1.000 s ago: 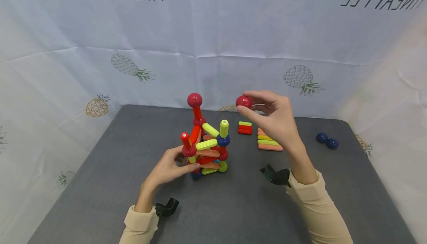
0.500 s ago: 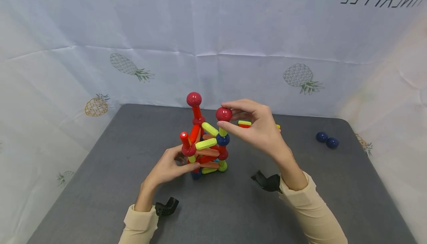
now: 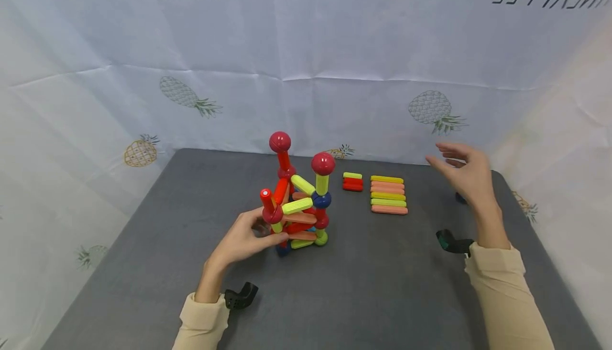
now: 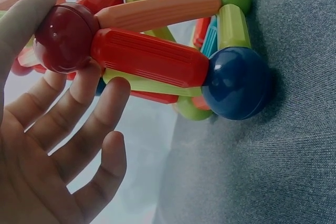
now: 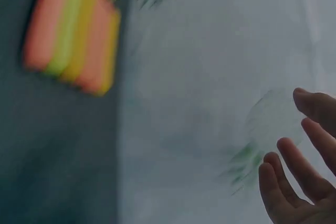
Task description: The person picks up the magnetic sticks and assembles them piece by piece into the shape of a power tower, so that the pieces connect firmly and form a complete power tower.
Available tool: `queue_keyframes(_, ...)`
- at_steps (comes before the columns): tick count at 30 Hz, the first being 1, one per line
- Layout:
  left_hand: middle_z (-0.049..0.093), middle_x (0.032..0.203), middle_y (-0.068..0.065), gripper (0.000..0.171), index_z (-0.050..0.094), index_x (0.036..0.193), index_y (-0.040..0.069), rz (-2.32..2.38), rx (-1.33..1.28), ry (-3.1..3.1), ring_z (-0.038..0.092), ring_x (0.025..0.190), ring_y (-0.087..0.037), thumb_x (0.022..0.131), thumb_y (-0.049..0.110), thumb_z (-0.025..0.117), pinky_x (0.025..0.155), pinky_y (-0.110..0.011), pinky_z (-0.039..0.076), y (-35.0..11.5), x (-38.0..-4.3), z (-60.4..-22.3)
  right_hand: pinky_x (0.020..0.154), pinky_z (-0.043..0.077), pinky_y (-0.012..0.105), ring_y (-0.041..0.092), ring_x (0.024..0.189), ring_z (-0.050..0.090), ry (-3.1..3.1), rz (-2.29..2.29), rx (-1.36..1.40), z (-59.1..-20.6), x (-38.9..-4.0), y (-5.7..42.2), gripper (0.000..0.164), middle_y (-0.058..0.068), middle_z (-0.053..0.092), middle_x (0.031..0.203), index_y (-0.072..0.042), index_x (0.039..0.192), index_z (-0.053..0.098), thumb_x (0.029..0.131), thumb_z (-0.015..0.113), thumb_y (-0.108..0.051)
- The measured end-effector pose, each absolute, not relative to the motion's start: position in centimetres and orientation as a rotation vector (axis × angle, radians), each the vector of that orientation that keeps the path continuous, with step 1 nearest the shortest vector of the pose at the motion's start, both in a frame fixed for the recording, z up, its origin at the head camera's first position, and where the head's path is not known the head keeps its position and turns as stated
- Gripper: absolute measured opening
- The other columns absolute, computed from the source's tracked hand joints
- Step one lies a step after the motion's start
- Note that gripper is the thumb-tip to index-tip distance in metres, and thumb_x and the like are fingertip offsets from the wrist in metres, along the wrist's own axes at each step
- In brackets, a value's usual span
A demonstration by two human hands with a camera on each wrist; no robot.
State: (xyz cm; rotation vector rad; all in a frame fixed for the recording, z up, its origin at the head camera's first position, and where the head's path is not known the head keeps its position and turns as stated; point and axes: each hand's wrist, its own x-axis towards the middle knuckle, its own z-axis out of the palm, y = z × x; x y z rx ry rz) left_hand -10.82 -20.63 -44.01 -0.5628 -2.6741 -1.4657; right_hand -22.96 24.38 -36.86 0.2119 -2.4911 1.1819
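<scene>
A tower of magnetic sticks and balls (image 3: 297, 206) stands left of the middle of the table. My left hand (image 3: 246, 236) holds its lower left part. In the left wrist view, thumb and fingers pinch a dark red ball (image 4: 65, 38), while a blue ball (image 4: 239, 82) rests on the table below. A red ball (image 3: 323, 163) caps the yellow-green stick (image 3: 322, 184) at the tower's right. Another red ball (image 3: 280, 142) tops the rear post; the front left red stick (image 3: 266, 197) has a bare upper end. Far to the right, my right hand (image 3: 470, 177) hovers with nothing between its parted fingers.
Behind the tower's right side lie a short row of small sticks (image 3: 353, 181) and a longer row of orange, yellow and green sticks (image 3: 388, 196). A dark blue ball (image 3: 460, 198) is mostly hidden by my right hand. A pineapple-print cloth (image 3: 306, 111) hangs behind the table.
My right hand has brought a red ball leftward onto the upright yellow-green stick, let it go and moved far right. My left hand has stayed on the tower.
</scene>
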Motion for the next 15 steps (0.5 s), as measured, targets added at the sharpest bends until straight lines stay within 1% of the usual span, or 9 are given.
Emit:
queue_keyframes(1,0.074,0.104,0.000,0.032,0.070,0.114,0.018,-1.467,-0.561,-2.674,0.064,0.087,-0.011,0.085,0.023,0.084,0.077,-0.032,0.059,-20.6,-10.8,-44.0,0.086,0.049,0.013,-0.016,0.095,0.048,-2.525,1.119,0.173,-37.7,-23.4,25.6,0.047,0.021,0.066,0.132,-0.004,0.133,0.067,0.094,0.075,-0.026)
queue_keyframes(2,0.074,0.104,0.000,0.032,0.070,0.114,0.018,-1.470,-0.558,-2.674,0.065,0.087,-0.012,0.085,0.023,0.084,0.077,-0.032,0.059,-20.6,-10.8,-44.0,0.088,0.052,0.019,-0.009,0.096,0.054,-2.560,1.065,0.147,-38.5,-23.7,26.6,0.047,0.027,0.065,0.132,-0.001,0.134,0.066,0.095,0.073,-0.026)
queue_keyframes(4,0.074,0.104,0.000,0.032,0.070,0.114,0.018,-1.473,-0.552,-2.679,0.065,0.088,-0.013,0.085,0.023,0.084,0.077,-0.032,0.058,-20.6,-10.8,-44.0,0.091,0.055,0.037,0.012,0.099,0.066,-2.626,0.973,0.114,-40.0,-24.1,28.4,0.046,0.033,0.062,0.132,0.003,0.133,0.064,0.096,0.071,-0.024)
queue_keyframes(6,0.074,0.105,-0.001,0.033,0.070,0.114,0.017,-1.480,-0.544,-2.683,0.065,0.089,-0.015,0.085,0.023,0.084,0.077,-0.031,0.058,-20.6,-10.7,-44.0,0.099,0.049,0.058,0.040,0.107,0.066,-2.693,0.894,0.102,-41.2,-24.3,29.7,0.045,0.038,0.058,0.133,0.006,0.133,0.063,0.097,0.069,-0.021)
queue_keyframes(7,0.074,0.104,-0.001,0.033,0.070,0.114,0.017,-1.482,-0.540,-2.684,0.065,0.089,-0.016,0.085,0.023,0.084,0.077,-0.030,0.058,-20.6,-10.7,-44.0,0.103,0.041,0.067,0.052,0.111,0.061,-2.725,0.857,0.101,-41.6,-24.4,30.2,0.045,0.040,0.057,0.131,0.008,0.133,0.062,0.097,0.069,-0.018)
queue_keyframes(8,0.074,0.104,-0.001,0.033,0.070,0.114,0.017,-1.484,-0.536,-2.686,0.065,0.089,-0.016,0.085,0.022,0.084,0.077,-0.030,0.058,-20.6,-10.7,-44.0,0.106,0.034,0.074,0.060,0.116,0.054,-2.763,0.829,0.095,-42.0,-24.5,30.5,0.046,0.042,0.056,0.130,0.010,0.133,0.060,0.096,0.068,-0.017)
queue_keyframes(10,0.074,0.104,-0.001,0.033,0.070,0.114,0.017,-1.488,-0.533,-2.687,0.065,0.089,-0.017,0.085,0.022,0.083,0.077,-0.029,0.058,-20.6,-10.7,-44.1,0.100,0.038,0.072,0.060,0.100,0.055,-2.831,0.764,0.068,-42.5,-24.7,31.1,0.047,0.043,0.062,0.111,0.011,0.132,0.059,0.094,0.069,-0.015)
queue_keyframes(12,0.074,0.105,-0.002,0.033,0.070,0.115,0.017,-1.489,-0.533,-2.690,0.065,0.089,-0.018,0.085,0.022,0.083,0.077,-0.029,0.058,-20.6,-10.8,-44.1,0.096,0.040,0.073,0.063,0.100,0.051,-2.911,0.730,0.023,-42.8,-24.8,31.4,0.049,0.046,0.058,0.112,0.012,0.133,0.057,0.093,0.070,-0.014)
queue_keyframes(15,0.074,0.105,-0.002,0.033,0.070,0.115,0.017,-1.488,-0.536,-2.693,0.065,0.090,-0.018,0.085,0.022,0.083,0.077,-0.029,0.058,-20.6,-10.8,-44.1,0.083,0.045,0.069,0.066,0.103,0.047,-3.025,0.721,-0.057,-43.1,-24.9,31.6,0.050,0.048,0.051,0.122,0.012,0.134,0.056,0.091,0.068,-0.010)
